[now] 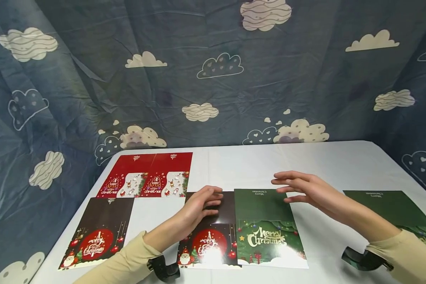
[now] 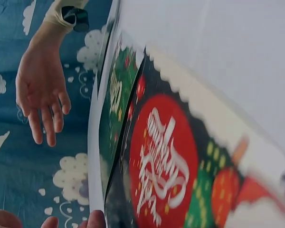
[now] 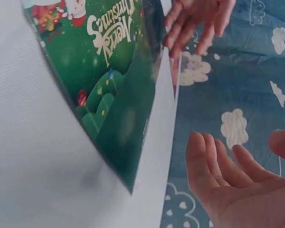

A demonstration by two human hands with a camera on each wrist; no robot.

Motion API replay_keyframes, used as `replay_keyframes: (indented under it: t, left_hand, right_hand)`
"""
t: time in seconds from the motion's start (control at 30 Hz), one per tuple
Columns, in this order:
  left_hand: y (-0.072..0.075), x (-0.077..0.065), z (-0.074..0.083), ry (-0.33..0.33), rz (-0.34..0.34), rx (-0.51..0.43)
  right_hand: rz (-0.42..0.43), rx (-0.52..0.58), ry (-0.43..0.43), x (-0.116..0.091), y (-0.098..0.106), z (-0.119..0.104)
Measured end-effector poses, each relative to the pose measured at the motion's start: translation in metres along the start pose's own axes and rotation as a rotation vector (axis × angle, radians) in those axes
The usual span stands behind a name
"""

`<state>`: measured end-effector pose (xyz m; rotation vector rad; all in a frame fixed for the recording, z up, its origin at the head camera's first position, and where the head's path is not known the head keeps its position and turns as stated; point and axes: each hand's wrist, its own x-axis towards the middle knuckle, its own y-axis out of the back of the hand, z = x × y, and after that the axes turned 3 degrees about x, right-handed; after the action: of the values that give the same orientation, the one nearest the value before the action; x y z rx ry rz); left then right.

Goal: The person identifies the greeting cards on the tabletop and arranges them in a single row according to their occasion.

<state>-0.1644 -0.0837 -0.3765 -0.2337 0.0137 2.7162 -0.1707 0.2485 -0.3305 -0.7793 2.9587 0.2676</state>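
Two printed Christmas cards lie flat and opened out, side by side, at the front middle of the table. One is dark with a red circle (image 1: 207, 241); the other is a green "Merry Christmas" card (image 1: 266, 240). Over the upper half of the dark card is my left hand (image 1: 200, 205), fingers loosely bent and nothing in them. My right hand (image 1: 307, 191) hovers by the green card's upper right corner, fingers extended and also holding nothing. In the right wrist view, the right hand (image 3: 232, 180) appears raised off the table.
Another dark card (image 1: 97, 232) lies at the left, with two red cards (image 1: 138, 173) behind it. A second green card (image 1: 387, 205) lies at the right, partly covered by my right forearm. The white table (image 1: 230, 165) ends at a cloud-patterned curtain (image 1: 184, 90).
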Motion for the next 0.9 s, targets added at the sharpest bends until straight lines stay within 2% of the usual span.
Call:
replay_keyframes:
  t: [0.17,0.3,0.6,0.8,0.9]
  left_hand:
    - [-0.008,-0.004,-0.002,0.036,-0.071,0.010]
    - [-0.014,-0.009,-0.004,0.060,-0.106,-0.017]
    - [-0.026,-0.019,-0.007,0.094,-0.129,-0.061]
    - [-0.030,-0.022,-0.009,0.110,-0.146,-0.076]
    - [-0.032,-0.023,-0.011,0.113,-0.139,-0.103]
  right_hand:
    - [-0.013,-0.017,0.004,-0.014,0.013,0.002]
    - [-0.036,-0.009,-0.026,-0.023,0.022,0.007]
    - [-0.158,0.074,-0.130,-0.040,0.032,0.028]
    - [-0.200,0.081,-0.169,-0.049,0.026,0.044]
    - [-0.174,0.056,-0.166,-0.051,0.018,0.049]
